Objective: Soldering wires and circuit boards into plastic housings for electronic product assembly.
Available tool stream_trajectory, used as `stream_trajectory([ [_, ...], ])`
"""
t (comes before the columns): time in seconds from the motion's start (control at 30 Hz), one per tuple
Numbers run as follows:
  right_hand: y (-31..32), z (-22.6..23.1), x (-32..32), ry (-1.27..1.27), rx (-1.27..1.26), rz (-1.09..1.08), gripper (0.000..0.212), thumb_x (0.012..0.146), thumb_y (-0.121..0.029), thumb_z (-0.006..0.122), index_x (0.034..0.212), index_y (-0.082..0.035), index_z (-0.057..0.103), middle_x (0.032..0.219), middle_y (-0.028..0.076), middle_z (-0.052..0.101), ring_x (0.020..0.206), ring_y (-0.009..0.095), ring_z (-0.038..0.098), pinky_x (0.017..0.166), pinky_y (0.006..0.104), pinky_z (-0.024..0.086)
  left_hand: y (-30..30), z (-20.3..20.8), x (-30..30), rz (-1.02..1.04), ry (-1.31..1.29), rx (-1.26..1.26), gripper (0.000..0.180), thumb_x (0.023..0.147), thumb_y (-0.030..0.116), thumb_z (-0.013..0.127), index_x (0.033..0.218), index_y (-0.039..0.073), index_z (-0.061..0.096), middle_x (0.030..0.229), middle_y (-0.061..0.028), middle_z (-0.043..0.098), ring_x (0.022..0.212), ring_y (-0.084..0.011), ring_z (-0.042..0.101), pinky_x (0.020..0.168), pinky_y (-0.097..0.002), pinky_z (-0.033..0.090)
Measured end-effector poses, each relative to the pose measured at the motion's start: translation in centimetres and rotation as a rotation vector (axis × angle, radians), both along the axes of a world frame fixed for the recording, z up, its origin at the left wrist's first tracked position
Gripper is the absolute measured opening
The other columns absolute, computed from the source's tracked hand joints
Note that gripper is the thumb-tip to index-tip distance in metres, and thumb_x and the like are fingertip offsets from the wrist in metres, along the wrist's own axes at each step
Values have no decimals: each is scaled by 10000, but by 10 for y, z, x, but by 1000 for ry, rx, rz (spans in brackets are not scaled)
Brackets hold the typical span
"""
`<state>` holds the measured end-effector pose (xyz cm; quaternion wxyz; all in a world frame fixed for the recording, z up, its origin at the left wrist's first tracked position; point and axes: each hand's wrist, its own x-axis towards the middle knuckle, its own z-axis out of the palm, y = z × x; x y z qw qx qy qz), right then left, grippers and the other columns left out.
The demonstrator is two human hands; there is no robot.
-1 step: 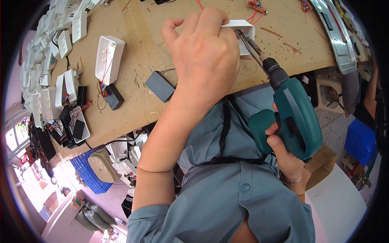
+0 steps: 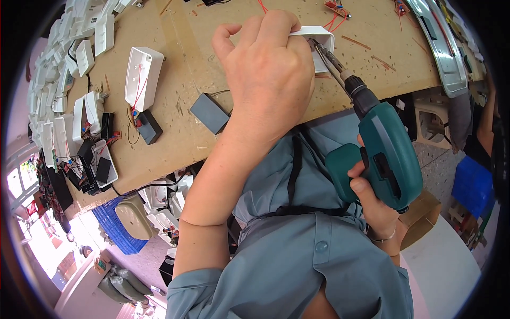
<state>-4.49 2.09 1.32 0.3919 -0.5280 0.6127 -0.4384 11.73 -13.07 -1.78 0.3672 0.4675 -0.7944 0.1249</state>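
My left hand (image 2: 271, 69) is closed over a white plastic casing (image 2: 321, 31) at the table's near edge; its fingertips are hidden inside or behind the casing. My right hand (image 2: 369, 196) grips a green soldering gun (image 2: 390, 151), its thumb and a finger wrapped round the handle. The gun's metal tip and the thin tube beside it reach into the casing, close to my left fingers. What the tip touches there cannot be made out. Left of my left wrist lies a dark grey box (image 2: 211, 113) with a black wire.
Another white casing (image 2: 151, 80) with red wires and a black box (image 2: 149, 127) lie farther left. White casings (image 2: 85, 58) pile up at the far left. Small circuit boards (image 2: 337, 8) sit at the back, a metal tray (image 2: 443, 48) at the right. A blue basket (image 2: 119, 223) stands below.
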Motion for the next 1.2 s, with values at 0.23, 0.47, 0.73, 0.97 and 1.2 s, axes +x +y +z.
stream_trajectory([
  [0.23,2,0,1,-84,27,-5,245,687,-23,716,898,6,594,760,54,602,674,134,574,603,251,467,1,0,0,5,5,4,19,634,75,615,642,61,625,808,-5,554,739,-175,534,730,-352,319],
  [0.47,6,-3,-10,1,57,207,478,742,-10,593,1196,2,445,1179,129,514,750,115,536,710,256,448,0,0,-1,-1,11,3,16,636,71,611,639,59,620,814,-8,555,743,-177,535,731,-354,319],
  [0.73,1,-5,0,-44,-5,5,296,672,-21,733,923,7,579,757,46,595,655,129,562,614,242,452,0,-1,-1,2,5,15,26,637,78,614,651,58,621,825,-13,558,757,-176,537,732,-350,318],
  [0.97,-1,-2,0,-12,-11,6,305,662,-27,740,920,4,580,757,50,597,648,135,563,609,245,450,1,0,-1,3,12,13,31,635,78,614,656,56,622,825,-14,557,757,-177,535,731,-350,318],
  [1.2,1,-2,1,31,-24,25,277,673,-55,742,897,2,590,753,47,595,644,139,563,594,246,447,0,0,-1,-2,20,1,24,631,73,616,645,53,618,812,-14,556,742,-178,532,728,-348,320],
])
